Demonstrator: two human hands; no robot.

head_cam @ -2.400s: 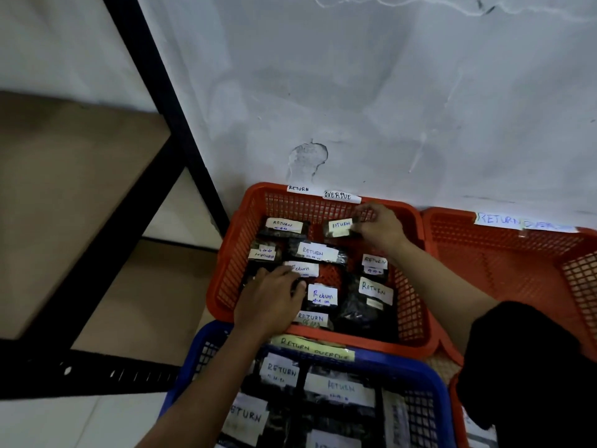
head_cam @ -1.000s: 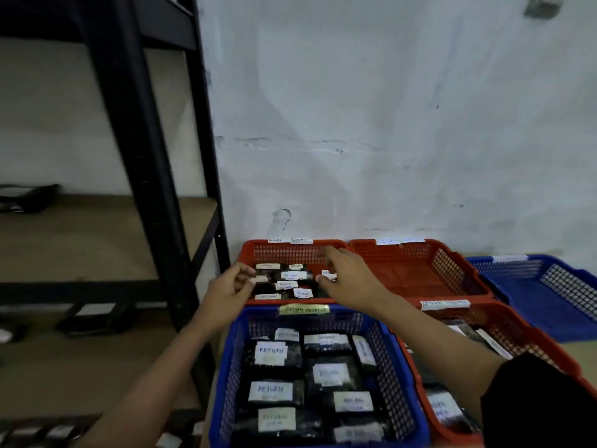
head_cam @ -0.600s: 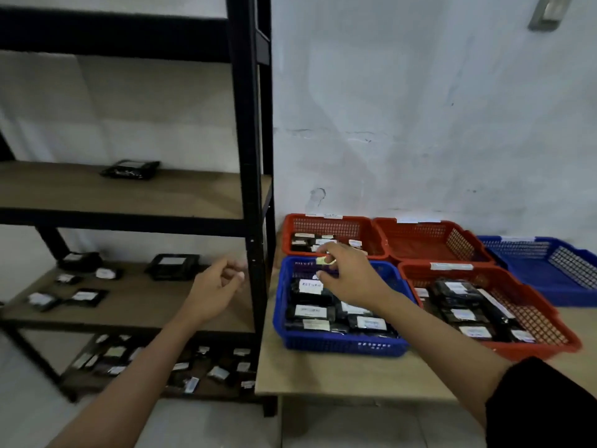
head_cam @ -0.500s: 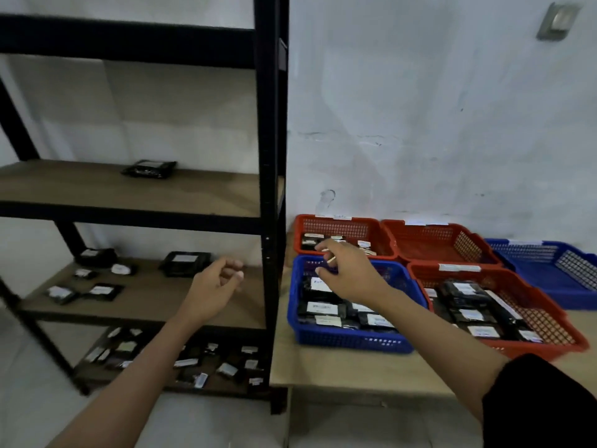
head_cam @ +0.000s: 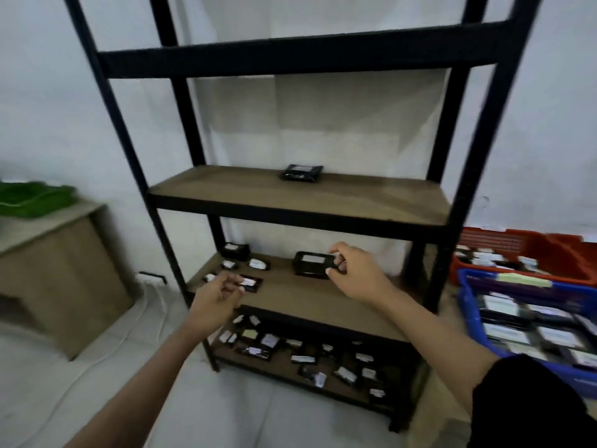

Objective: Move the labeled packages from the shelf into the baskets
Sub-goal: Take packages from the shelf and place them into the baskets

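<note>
A black metal shelf (head_cam: pixel 339 305) with brown boards fills the middle of the head view. My right hand (head_cam: pixel 355 276) hovers at the right edge of a large black labeled package (head_cam: pixel 310 268) on the middle board, thumb and forefinger spread apart. My left hand (head_cam: pixel 214 295) hangs with loosely curled fingers, holding nothing, in front of a small labeled package (head_cam: pixel 252 282). One black package (head_cam: pixel 301 172) lies alone on the upper board. Several small packages (head_cam: pixel 303 358) cover the bottom board. A red basket (head_cam: pixel 529 240) and a blue basket (head_cam: pixel 468 286) hold packages at the right.
A low wooden cabinet (head_cam: pixel 48 253) stands at the left with a green basket (head_cam: pixel 32 197) on top. More small packages (head_cam: pixel 237 252) lie at the back left of the middle board. The shelf's black posts flank both hands. The floor below is pale.
The view has swung left from the baskets to the shelf. Both hands have left the baskets and now reach into the middle shelf board, holding nothing.
</note>
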